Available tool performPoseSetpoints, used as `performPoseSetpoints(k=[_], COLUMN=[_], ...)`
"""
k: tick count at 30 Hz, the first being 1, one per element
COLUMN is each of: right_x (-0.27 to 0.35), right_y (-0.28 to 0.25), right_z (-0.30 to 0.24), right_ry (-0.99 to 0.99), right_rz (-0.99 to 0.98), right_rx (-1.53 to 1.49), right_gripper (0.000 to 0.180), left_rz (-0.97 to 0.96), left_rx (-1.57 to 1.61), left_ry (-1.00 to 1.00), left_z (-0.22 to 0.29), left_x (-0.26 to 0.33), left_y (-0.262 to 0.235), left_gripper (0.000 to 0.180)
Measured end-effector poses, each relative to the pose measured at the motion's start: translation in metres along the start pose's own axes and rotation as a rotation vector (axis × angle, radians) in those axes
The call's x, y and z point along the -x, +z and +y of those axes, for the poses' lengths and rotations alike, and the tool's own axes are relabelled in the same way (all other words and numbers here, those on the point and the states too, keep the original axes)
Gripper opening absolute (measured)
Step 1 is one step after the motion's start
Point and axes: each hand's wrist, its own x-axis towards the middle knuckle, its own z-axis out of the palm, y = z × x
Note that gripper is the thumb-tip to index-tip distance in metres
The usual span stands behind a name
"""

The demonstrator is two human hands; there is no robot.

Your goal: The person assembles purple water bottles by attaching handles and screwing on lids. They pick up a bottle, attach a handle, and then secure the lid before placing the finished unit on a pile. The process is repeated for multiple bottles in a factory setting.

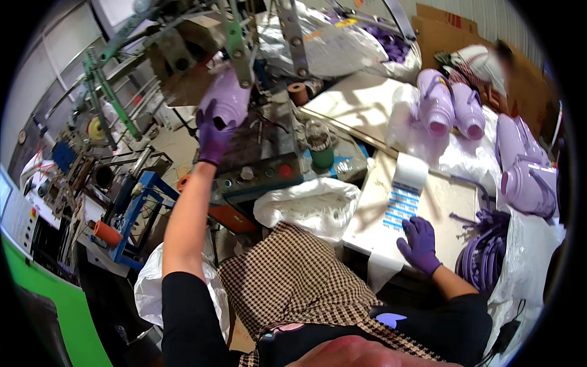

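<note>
My left hand (214,134), in a purple glove, is raised and grips a pale lilac plastic jug (227,98) held up against the machine's green metal arm (235,37). My right hand (419,244), also gloved in purple, rests with fingers spread on a white strip of blue labels (403,199) that lies on the worktable (379,122). Nothing is in its grasp.
Several more lilac jugs (452,107) lie on clear plastic at the right, with a heap of purple handles (483,248) beside my right hand. A control box with buttons (260,174), a green-lidded jar (321,147) and a tape roll (298,93) stand ahead. Another person (486,61) works far right.
</note>
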Motion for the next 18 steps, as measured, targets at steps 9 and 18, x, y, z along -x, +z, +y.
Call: performPoseSetpoints(k=[9,18], right_x=[-0.003,-0.004], right_y=[0.011,0.007], right_z=[0.010,0.011], right_ry=[-0.060,-0.025], right_rz=[0.038,-0.074], right_rx=[0.054,0.122], right_gripper=[0.052,0.055], left_rz=[-0.300,-0.242], left_rx=[-0.149,0.583], left_ry=[-0.063,0.076], left_z=[-0.005,0.152], left_x=[-0.004,0.127], left_y=[-0.018,0.097], left_gripper=[0.074,0.097])
